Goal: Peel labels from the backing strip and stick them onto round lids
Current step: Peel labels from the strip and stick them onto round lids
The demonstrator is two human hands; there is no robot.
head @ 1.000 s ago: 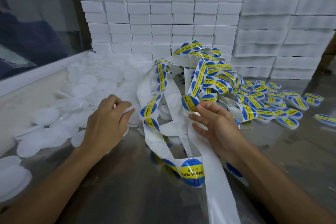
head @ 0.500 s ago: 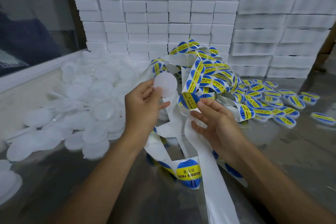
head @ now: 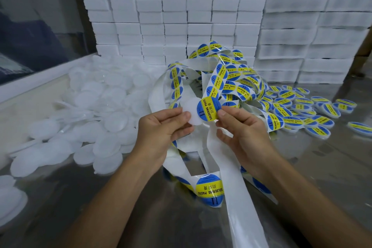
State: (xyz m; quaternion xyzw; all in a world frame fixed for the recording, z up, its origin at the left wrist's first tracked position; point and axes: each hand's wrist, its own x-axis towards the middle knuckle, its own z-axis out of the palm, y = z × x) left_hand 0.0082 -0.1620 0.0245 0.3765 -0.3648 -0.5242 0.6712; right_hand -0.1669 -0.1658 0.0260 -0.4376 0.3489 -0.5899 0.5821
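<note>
The left hand (head: 161, 131) is pinching a plain white round plastic lid (head: 190, 111) by its left edge, thumb on top and fingers curled behind it, and is holding it up above the shiny metal tabletop (head: 104, 213). The right hand (head: 243, 139) is pinching a round blue label with a yellow "SOLDERING PASTE" band (head: 209, 109) at its right edge, between thumb and forefinger, and is laying it over the right part of the lid. The label is sitting well off centre and overhanging the lid's right rim. Whether its far edge is still clinging to the white backing strip (head: 233, 193) looping down between the forearms is hard to tell, since the tangled strip of unpeeled labels (head: 231, 84) is lying right behind it.

The main risk is the label going down crooked or hanging past the rim, because the adhesive is likely grabbing on first contact and both pieces are being held in the air by their edges. If the strip is still attached, its weight may be tugging the label sideways or creasing it. A thumb pressing from one side only could trap a bubble or fold. The lid could also slip out of so light a pinch and drop into the pile of bare white lids (head: 90, 110) on the left, well apart from the finished labelled lids (head: 314, 115) spread on the right.
</note>
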